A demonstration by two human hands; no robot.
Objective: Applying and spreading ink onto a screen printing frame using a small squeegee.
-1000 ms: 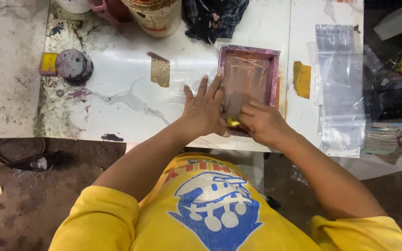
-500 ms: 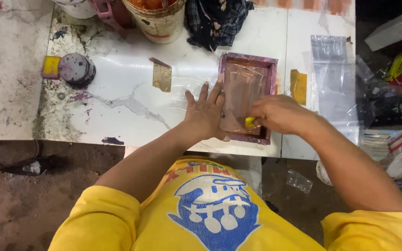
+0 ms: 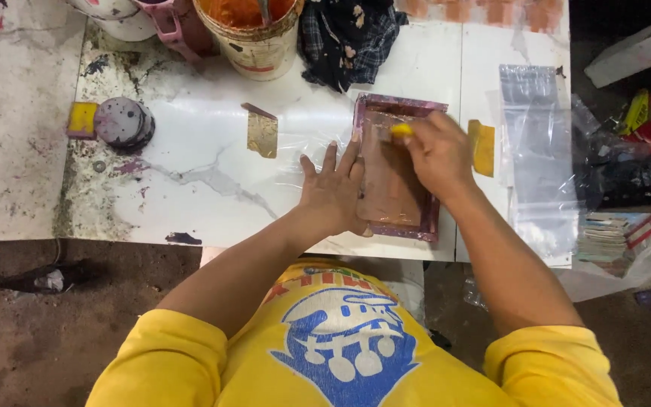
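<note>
**Clerk:** Item one, the grip?

**Keeper:** Right hand (image 3: 435, 154), fingers closed on a small yellow squeegee (image 3: 401, 130), its edge set on the mesh at the 12 o'clock end of the printing frame (image 3: 401, 228). Left hand (image 3: 333, 192) is spread flat with nothing in it, palm pressing the frame's 9 o'clock rail.

**Clerk:** The frame itself?

**Keeper:** Purple-stained, rectangular, lying flat near the front edge of the white desk (image 3: 205, 203). A clear plastic sheet (image 3: 303, 147) shows from under it at 9 o'clock.

**Clerk:** Step in hand?

**Keeper:** By my reading, a pass of the blade over the mesh, caught at the far end. Any stroke from there calls for even pressure and for the flat hand to keep the frame from sliding.

**Clerk:** Surroundings?

**Keeper:** From the frame:
- 3 o'clock: a yellow scrap (image 3: 484, 147), then a stack of clear bags (image 3: 540, 151).
- 9 o'clock: a tan card (image 3: 262, 134). Further out, a stained round disc (image 3: 122, 122) touching a yellow block (image 3: 83, 119).
- 11 o'clock: a bucket of orange ink (image 3: 254, 38).
- 12 o'clock: a dark checked cloth (image 3: 344, 38).
</note>
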